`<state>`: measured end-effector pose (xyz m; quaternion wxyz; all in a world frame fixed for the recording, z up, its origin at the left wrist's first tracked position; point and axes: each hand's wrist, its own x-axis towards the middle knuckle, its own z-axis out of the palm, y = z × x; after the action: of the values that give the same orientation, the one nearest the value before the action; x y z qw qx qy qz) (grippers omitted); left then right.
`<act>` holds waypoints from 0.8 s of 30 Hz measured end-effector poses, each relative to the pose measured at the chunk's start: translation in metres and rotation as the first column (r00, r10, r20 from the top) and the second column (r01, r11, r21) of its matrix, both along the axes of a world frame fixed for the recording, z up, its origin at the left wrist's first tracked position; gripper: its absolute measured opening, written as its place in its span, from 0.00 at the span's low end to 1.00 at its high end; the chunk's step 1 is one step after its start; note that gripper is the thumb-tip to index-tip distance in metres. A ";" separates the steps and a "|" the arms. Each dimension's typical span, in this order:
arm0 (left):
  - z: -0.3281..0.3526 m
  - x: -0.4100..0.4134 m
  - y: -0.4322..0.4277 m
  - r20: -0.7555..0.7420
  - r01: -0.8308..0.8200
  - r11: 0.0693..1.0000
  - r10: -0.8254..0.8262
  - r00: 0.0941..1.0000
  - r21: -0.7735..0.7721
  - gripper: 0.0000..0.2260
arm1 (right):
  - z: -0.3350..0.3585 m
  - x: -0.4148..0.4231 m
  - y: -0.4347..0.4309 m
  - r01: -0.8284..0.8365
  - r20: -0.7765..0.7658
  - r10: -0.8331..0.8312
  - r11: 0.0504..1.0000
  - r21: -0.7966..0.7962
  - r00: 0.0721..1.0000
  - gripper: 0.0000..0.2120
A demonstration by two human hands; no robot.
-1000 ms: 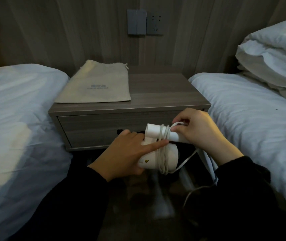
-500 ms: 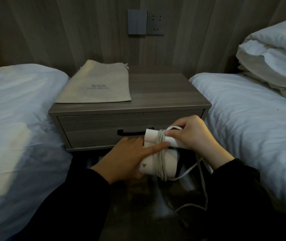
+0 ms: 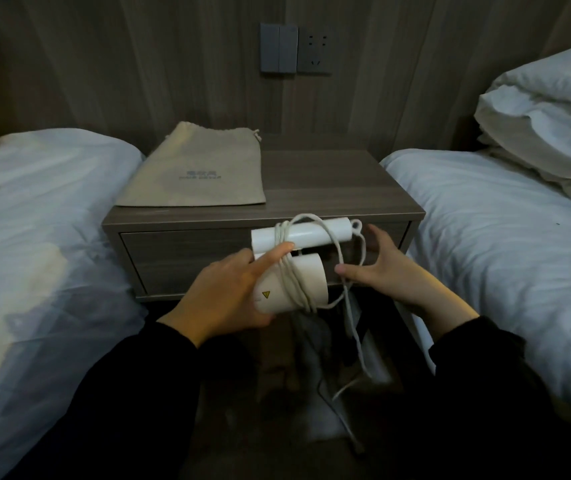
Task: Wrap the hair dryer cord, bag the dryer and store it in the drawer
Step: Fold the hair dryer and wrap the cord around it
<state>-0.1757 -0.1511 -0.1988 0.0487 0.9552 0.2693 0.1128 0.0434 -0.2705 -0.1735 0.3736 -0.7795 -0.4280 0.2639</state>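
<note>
A white folded hair dryer (image 3: 306, 278) is held in front of the nightstand drawer (image 3: 187, 258). My left hand (image 3: 228, 292) grips its barrel, index finger pressing several wound turns of the white cord (image 3: 291, 271). To the dryer's right, my right hand (image 3: 381, 268) has spread fingers and pinches a loop of cord between thumb and fingers. The loose cord hangs toward the floor. A beige drawstring bag (image 3: 197, 171) lies flat on the left of the nightstand top. The drawer is closed.
The wooden nightstand (image 3: 339, 188) stands between two white beds, one at left (image 3: 41, 237) and one at right (image 3: 506, 237). Pillows (image 3: 547, 109) are stacked at the right. Wall switches and a socket (image 3: 294, 48) sit above. Dark floor lies below.
My right hand has left the dryer handle and moved right, pulling a cord loop outward. The dryer has risen slightly and its handle now shows fully.
</note>
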 end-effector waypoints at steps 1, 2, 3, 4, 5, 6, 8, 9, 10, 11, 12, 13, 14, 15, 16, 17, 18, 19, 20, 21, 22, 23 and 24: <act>0.001 0.000 0.001 0.013 -0.022 1.000 0.022 1.000 -0.019 0.47 | -0.002 -0.002 0.001 0.011 -0.094 -0.014 1.000 -0.030 0.995 0.47; 0.001 0.000 0.001 0.030 -0.035 0.999 0.036 0.999 -0.035 0.47 | -0.004 -0.004 0.001 0.001 -0.203 -0.011 0.999 -0.047 0.979 0.42; 0.001 -0.001 0.001 0.044 -0.044 0.998 0.046 0.998 -0.047 0.47 | -0.006 -0.006 0.002 -0.039 -0.322 0.017 0.997 -0.062 0.947 0.34; 0.000 -0.001 0.002 0.053 -0.052 0.997 0.055 0.997 -0.055 0.48 | -0.008 -0.009 0.001 -0.097 -0.409 0.057 0.992 -0.078 0.911 0.26; -0.001 -0.002 0.002 0.059 -0.060 0.997 0.063 0.996 -0.056 0.48 | -0.010 -0.010 0.001 -0.156 -0.443 0.095 0.982 -0.104 0.892 0.19; -0.001 -0.003 0.003 0.061 -0.069 0.996 0.072 0.996 -0.051 0.48 | -0.012 -0.010 0.001 -0.190 -0.427 0.116 0.972 -0.136 0.897 0.15; -0.002 -0.003 0.004 0.057 -0.080 0.996 0.082 0.995 -0.029 0.48 | -0.010 -0.007 0.001 -0.176 -0.273 0.121 0.966 -0.189 0.954 0.13; -0.002 -0.004 0.004 0.052 -0.080 0.997 0.081 0.995 -0.021 0.48 | -0.007 -0.004 0.001 -0.144 -0.142 0.114 0.963 -0.229 0.983 0.16; -0.002 -0.004 0.004 0.044 -0.079 0.997 0.080 0.996 -0.014 0.48 | -0.002 -0.004 -0.001 -0.097 -0.019 0.095 0.959 -0.268 0.995 0.18; -0.002 -0.003 0.004 0.035 -0.076 0.997 0.076 0.997 -0.002 0.48 | 0.003 -0.004 -0.002 -0.038 0.082 0.063 0.959 -0.279 0.995 0.20; -0.003 -0.003 0.005 0.024 -0.072 0.997 0.072 0.997 0.004 0.48 | 0.008 -0.004 -0.004 0.015 0.163 0.025 0.970 -0.242 0.986 0.20; -0.003 -0.004 0.005 0.022 -0.069 0.998 0.070 0.997 -0.011 0.48 | 0.011 -0.003 -0.005 0.056 0.211 -0.023 0.987 -0.150 0.977 0.19; -0.003 -0.004 0.006 0.032 -0.065 0.997 0.066 0.997 -0.049 0.48 | 0.014 -0.001 -0.005 0.095 0.196 -0.093 0.995 -0.004 0.976 0.16; -0.003 -0.004 0.006 0.054 -0.052 0.993 0.058 0.997 -0.106 0.48 | 0.016 0.003 -0.004 0.145 0.114 -0.165 0.975 0.168 0.980 0.13; -0.003 -0.005 0.007 0.081 -0.028 0.985 0.042 0.996 -0.169 0.48 | 0.018 0.007 -0.003 0.209 -0.016 -0.215 0.924 0.320 0.976 0.09; -0.003 -0.005 0.007 0.110 0.012 0.976 0.012 0.994 -0.217 0.49 | 0.019 0.011 -0.002 0.269 -0.132 -0.234 0.863 0.427 0.963 0.08; -0.001 -0.005 0.007 0.133 0.050 0.965 -0.016 0.991 -0.257 0.49 | 0.019 0.015 -0.002 0.302 -0.208 -0.227 0.820 0.486 0.951 0.10; 0.001 -0.005 0.006 0.154 0.080 0.950 -0.035 0.987 -0.300 0.49 | 0.016 0.019 -0.002 0.316 -0.262 -0.204 0.796 0.517 0.943 0.12; 0.005 -0.005 0.005 0.166 0.098 0.931 -0.041 0.985 -0.351 0.49 | 0.013 0.022 -0.002 0.325 -0.307 -0.181 0.784 0.529 0.934 0.13; 0.007 -0.004 0.005 0.167 0.107 0.911 -0.043 0.985 -0.397 0.49 | 0.008 0.024 -0.001 0.344 -0.358 -0.164 0.777 0.528 0.919 0.13; 0.008 -0.004 0.004 0.156 0.111 0.894 -0.046 0.987 -0.435 0.49 | 0.003 0.027 0.000 0.384 -0.419 -0.167 0.770 0.510 0.892 0.13; 0.008 -0.004 0.004 0.140 0.109 0.878 -0.048 0.989 -0.466 0.49 | -0.002 0.029 0.001 0.432 -0.475 -0.189 0.764 0.478 0.859 0.12; 0.008 -0.004 0.003 0.133 0.109 0.860 -0.049 0.990 -0.499 0.49 | -0.008 0.031 0.003 0.481 -0.520 -0.223 0.761 0.436 0.825 0.11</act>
<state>-0.1794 -0.1480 -0.1907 0.3170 0.9112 0.2467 0.0913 0.0742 -0.2674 -0.1817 0.7111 -0.6264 -0.2313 0.2202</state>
